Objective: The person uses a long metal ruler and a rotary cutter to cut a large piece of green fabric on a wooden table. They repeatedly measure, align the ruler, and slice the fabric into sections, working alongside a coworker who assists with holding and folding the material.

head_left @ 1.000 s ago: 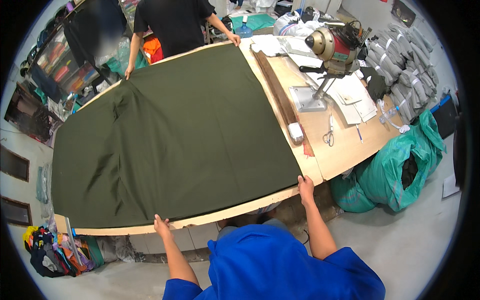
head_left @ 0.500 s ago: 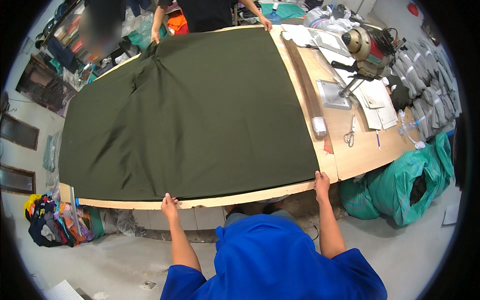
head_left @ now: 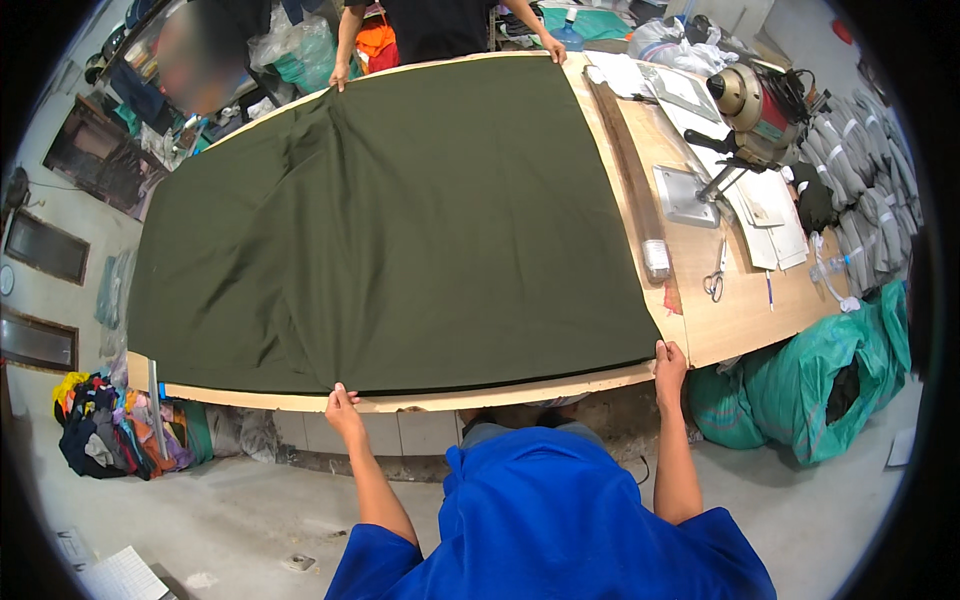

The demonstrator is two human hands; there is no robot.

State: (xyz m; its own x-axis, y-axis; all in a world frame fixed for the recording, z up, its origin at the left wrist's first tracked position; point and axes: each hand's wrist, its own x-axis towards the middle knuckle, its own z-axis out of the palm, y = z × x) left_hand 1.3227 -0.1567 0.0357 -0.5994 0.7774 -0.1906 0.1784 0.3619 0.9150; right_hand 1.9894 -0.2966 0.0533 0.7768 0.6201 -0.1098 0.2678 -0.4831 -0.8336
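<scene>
A large dark green fabric (head_left: 470, 220) covers most of the wooden table (head_left: 735, 345), its near edge showing stacked layers. Creases run through it from the far edge down toward my left hand (head_left: 343, 397), which pinches the near edge left of my body. At the near right corner my right hand (head_left: 670, 362) is closed on the same fabric. Across the table, a person in a black top holds the far edge, one hand (head_left: 340, 76) by the creases and the other hand (head_left: 554, 48) at the far right corner.
Right of the fabric lie a long brown bar (head_left: 625, 170), scissors (head_left: 716, 272) and paper patterns (head_left: 765, 215). A cloth-cutting machine (head_left: 750, 115) stands there. Green sacks (head_left: 810, 375) and grey bundles (head_left: 870, 170) sit at the right; colourful scraps (head_left: 115, 430) are piled at the left.
The far edge near the person's left-side hand in view lies flatter, and the bunched folds there have loosened. Both my hands keep their grip on the near edge. The whole view has shifted slightly.
</scene>
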